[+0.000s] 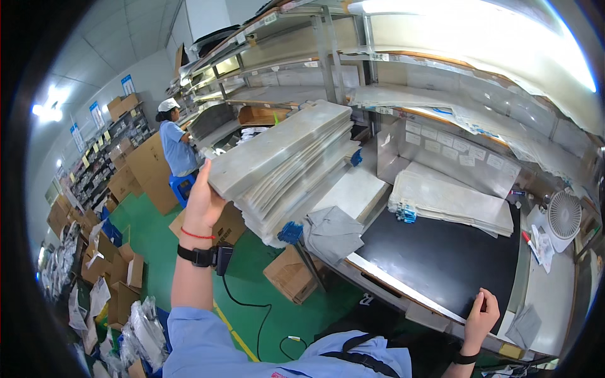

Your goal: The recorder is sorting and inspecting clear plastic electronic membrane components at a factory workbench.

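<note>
My left hand (208,198) is closed on the near-left end of a long flat silver-grey panel (283,142), its thumb on the top edge. The panel lies over a tall stack of thin, pale, sleeved sheets (296,183), fanned slightly along the side. Blue clustered pieces (290,232) stick out at the foot of that stack. My right hand (482,317) rests by the front edge of a black mat (435,258), fingers loosely bent and apart, holding nothing. A smaller pile of similar pale pieces (454,201) with blue bits at one end lies on the mat.
A grey cloth (334,234) hangs at the bench corner. A white fan (563,214) and a red-capped marker (530,246) stand at the right. Shelves (435,113) rise behind. Another person (176,145) works at the far left. Cardboard boxes (293,274) stand on the green floor.
</note>
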